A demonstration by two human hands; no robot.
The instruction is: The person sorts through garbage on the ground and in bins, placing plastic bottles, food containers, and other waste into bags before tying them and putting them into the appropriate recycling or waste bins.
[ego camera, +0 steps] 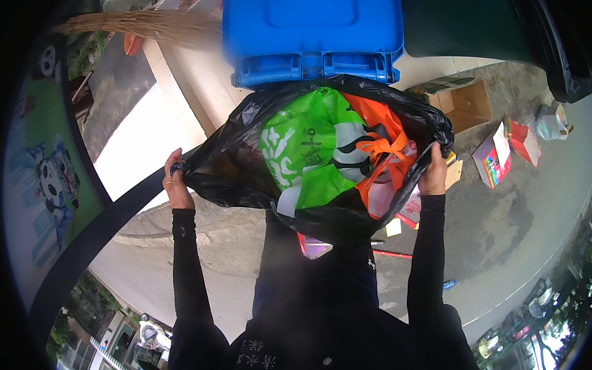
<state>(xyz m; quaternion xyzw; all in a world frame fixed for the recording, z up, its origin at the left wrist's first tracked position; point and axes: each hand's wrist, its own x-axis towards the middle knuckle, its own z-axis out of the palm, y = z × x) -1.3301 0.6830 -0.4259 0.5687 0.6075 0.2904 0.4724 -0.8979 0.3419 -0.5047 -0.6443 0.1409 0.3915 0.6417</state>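
Observation:
Both my hands stretch out the mouth of a black plastic garbage bag (329, 225) in front of my body. My left hand (179, 181) grips the bag's gathered rim at the left, and my right hand (434, 174) holds the rim at the right. Inside lie a bright green bag (309, 141) with white pictures and dark writing, and an orange bag (377, 109) with its handles tied in a knot. Something white and black shows between them. The bag's lower contents are hidden.
A blue wheeled bin (314, 24) stands just beyond the bag, beside a dark green bin (468, 27). A straw broom (145, 25) lies across the upper left. An open cardboard box (457, 105), torn cartons (492, 160) and a pale plastic bag (552, 123) rest on the ground at right.

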